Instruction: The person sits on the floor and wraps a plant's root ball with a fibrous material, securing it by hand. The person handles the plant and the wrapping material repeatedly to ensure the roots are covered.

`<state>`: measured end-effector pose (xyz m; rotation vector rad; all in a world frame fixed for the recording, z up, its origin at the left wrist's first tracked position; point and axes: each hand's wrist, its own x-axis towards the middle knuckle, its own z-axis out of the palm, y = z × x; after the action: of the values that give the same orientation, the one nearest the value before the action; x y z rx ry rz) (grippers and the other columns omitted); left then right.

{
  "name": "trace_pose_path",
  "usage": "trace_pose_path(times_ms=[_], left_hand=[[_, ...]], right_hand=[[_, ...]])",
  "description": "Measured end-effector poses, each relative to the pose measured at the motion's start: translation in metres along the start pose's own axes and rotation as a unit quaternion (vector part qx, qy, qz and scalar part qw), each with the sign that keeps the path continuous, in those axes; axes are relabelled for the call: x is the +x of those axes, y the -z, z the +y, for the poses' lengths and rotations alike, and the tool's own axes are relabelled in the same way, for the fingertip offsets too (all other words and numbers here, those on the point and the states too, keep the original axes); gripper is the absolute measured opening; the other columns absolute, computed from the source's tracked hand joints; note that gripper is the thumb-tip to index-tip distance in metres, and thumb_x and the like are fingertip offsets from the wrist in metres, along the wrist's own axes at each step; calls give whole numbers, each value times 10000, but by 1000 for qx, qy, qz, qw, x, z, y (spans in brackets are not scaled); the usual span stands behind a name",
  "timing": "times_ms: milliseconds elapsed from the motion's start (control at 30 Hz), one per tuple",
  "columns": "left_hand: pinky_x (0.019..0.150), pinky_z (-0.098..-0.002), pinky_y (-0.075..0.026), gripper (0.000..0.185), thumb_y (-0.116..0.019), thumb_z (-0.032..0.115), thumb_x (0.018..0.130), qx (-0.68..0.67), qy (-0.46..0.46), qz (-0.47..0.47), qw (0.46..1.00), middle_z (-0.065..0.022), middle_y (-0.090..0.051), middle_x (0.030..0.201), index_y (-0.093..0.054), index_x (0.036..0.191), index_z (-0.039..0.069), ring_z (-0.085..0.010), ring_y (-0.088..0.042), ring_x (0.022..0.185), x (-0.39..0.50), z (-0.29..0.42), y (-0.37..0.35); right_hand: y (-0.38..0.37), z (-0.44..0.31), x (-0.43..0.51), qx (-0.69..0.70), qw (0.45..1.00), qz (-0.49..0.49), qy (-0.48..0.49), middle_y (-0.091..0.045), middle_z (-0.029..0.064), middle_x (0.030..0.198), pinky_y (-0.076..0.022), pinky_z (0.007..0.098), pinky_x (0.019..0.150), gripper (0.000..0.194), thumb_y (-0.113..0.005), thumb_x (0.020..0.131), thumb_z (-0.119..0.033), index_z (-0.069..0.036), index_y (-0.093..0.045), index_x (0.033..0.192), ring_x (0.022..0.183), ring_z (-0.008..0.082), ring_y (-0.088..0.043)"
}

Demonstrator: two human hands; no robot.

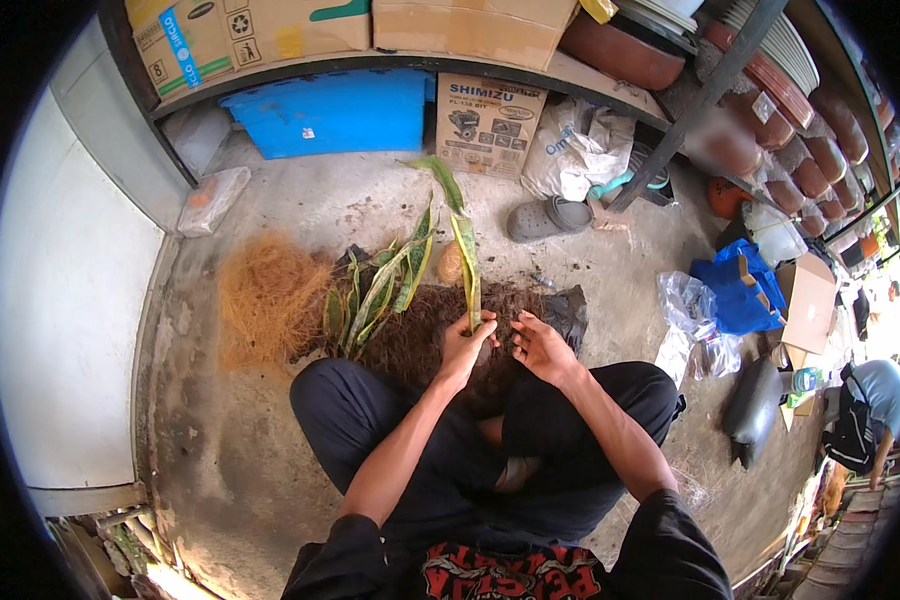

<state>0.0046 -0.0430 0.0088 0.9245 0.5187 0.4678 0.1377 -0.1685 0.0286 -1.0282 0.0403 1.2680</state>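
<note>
My left hand [466,346] grips the base of a long snake plant leaf [466,255], green with yellow edges, which stands nearly upright. A little to the right, my right hand [544,346] is raised with its fingers curled apart and nothing visible in them. Below both hands spreads a heap of dark, fibrous soil [412,322], partly on a black plastic sheet [568,319]. Several more snake plant leaves [379,296] lean together at the heap's left side. Behind the soil sits a ball of brown twine [450,262].
Loose orange-brown fibre [274,300] lies at the left. A grey clog [549,219], blue bin [330,116] and cardboard box [487,124] stand ahead. At the right are plastic bags [686,300], a blue bag [742,289] and a dark filled bag [754,409]. Another person [877,397] bends at far right.
</note>
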Motion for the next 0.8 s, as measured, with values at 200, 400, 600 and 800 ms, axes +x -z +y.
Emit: trace_pose_path(times_ms=[200, 400, 600, 800], left_hand=[[724, -264, -501, 182, -691, 142, 923, 116, -32, 11, 993, -16, -656, 905, -657, 1050, 18, -92, -611, 797, -5, -6, -10], [792, -287, -503, 240, -691, 163, 927, 171, -71, 27, 982, -25, -669, 971, -654, 1109, 12, -98, -616, 860, -5, -9, -6], [719, -271, -483, 230, -695, 177, 924, 148, -65, 31, 986, -25, -662, 864, -674, 1060, -8, -92, -602, 784, -6, -6, -8], [648, -246, -448, 195, -705, 187, 918, 143, -60, 59, 986, -8, -652, 775, -699, 973, 0, -71, -579, 708, -4, -6, -5]], right_hand=[[-9, 6, -2, 5, 999, -46, 26, -613, -14, 1058, -476, 299, 746, 176, -592, 987, -221, -167, -518, 1136, 859, 100, -606], [-27, 6, -14, -8, 998, -30, 53, -646, -29, 962, -508, 239, 662, 105, -599, 985, -192, -148, -569, 1076, 801, 76, -626], [-22, 11, -11, -56, 997, -18, 50, -645, -42, 878, -509, 234, 630, 101, -641, 960, -175, -148, -592, 1044, 736, 54, -615], [-25, 7, -12, -217, 970, 36, 102, -656, -5, 891, -506, 263, 640, 231, -703, 915, -216, -102, -596, 1085, 744, 90, -628]])
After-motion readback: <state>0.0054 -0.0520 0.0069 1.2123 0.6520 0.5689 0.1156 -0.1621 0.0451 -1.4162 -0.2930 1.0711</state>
